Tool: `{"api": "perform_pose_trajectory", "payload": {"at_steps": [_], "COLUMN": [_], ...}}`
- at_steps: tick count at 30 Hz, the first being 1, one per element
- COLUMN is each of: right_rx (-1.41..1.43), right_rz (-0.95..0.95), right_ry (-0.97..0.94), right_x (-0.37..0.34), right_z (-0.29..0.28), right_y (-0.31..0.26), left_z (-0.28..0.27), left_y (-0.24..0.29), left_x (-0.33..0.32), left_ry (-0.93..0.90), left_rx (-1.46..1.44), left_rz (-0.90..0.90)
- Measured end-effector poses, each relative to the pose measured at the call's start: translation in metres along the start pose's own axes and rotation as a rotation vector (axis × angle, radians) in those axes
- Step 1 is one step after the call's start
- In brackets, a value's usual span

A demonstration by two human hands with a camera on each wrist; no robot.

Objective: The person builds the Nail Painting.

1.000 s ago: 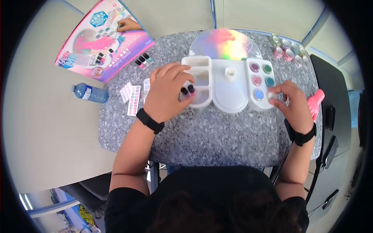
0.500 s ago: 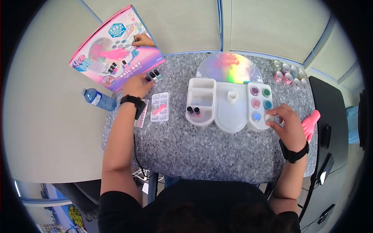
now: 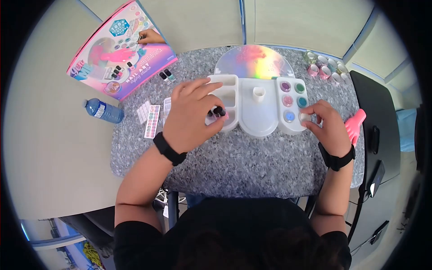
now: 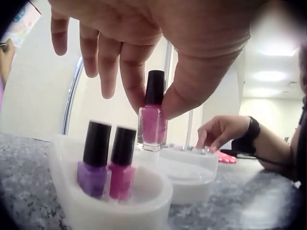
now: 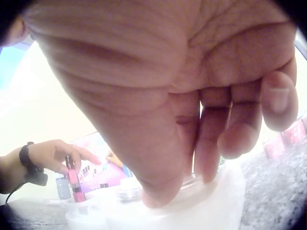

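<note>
My left hand [image 3: 191, 112] pinches a bottle of pink nail polish [image 4: 153, 122] between thumb and forefinger, upright by its black cap. It is over the front compartment of the white organizer [image 4: 163, 201]. Inside that compartment stand a purple polish bottle [image 4: 93, 178] and another pink polish bottle [image 4: 122, 181]. At the organizer's right wing, my right hand [image 3: 330, 128] has thumb and fingers around a small round pot [image 3: 305, 118] in the front right spot. Several glitter pots, such as a blue one [image 3: 290, 116], sit beside it in their wells.
Two polish bottles [image 3: 166, 77] stand before the nail art box [image 3: 119, 49]. Left lie a water bottle [image 3: 104, 111] and sticker sheets [image 3: 152, 121]. A pink model hand [image 3: 354, 126] lies at right; several small jars [image 3: 324, 67] stand back right. An iridescent panel [image 3: 254, 60] rises behind the organizer.
My left hand has gone from the bottles by the box back to the organizer, carrying a pink polish bottle. Two bottles stand by the box instead of three. My right hand stays at the pot.
</note>
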State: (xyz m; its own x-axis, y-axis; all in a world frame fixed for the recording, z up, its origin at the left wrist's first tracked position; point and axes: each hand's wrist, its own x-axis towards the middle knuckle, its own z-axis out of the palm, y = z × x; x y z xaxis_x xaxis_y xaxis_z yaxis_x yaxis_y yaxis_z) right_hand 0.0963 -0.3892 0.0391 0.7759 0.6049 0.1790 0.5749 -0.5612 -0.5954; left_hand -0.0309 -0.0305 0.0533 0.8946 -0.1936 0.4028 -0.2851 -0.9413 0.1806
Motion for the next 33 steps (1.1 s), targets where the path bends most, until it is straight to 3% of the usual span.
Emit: {"api": "perform_pose_trajectory", "payload": {"at_steps": [17, 25, 28, 30, 32, 33], "right_rx": [-0.001, 0.008, 0.014, 0.02, 0.043, 0.043], "right_rz": [-0.011, -0.02, -0.021, -0.023, -0.024, -0.028], "right_ry": [0.0, 0.007, 0.01, 0.011, 0.017, 0.019], "right_x": [0.0, 0.001, 0.001, 0.0, 0.0, 0.0], "right_z": [0.0, 0.001, 0.001, 0.002, 0.003, 0.003], "right_y": [0.003, 0.002, 0.002, 0.004, 0.004, 0.004], "left_z": [0.033, 0.029, 0.016, 0.009, -0.001, -0.004], "left_y": [-0.005, -0.009, -0.023, -0.065, -0.097, -0.111], "left_x": [-0.011, -0.011, -0.005, 0.005, 0.01, 0.01], "left_ry": [-0.047, -0.09, -0.029, 0.066, 0.226, 0.229], "left_rx": [0.102, 0.14, 0.048, -0.153, -0.113, -0.11], "left_rz": [-0.067, -0.085, -0.062, -0.217, -0.49, -0.489]}}
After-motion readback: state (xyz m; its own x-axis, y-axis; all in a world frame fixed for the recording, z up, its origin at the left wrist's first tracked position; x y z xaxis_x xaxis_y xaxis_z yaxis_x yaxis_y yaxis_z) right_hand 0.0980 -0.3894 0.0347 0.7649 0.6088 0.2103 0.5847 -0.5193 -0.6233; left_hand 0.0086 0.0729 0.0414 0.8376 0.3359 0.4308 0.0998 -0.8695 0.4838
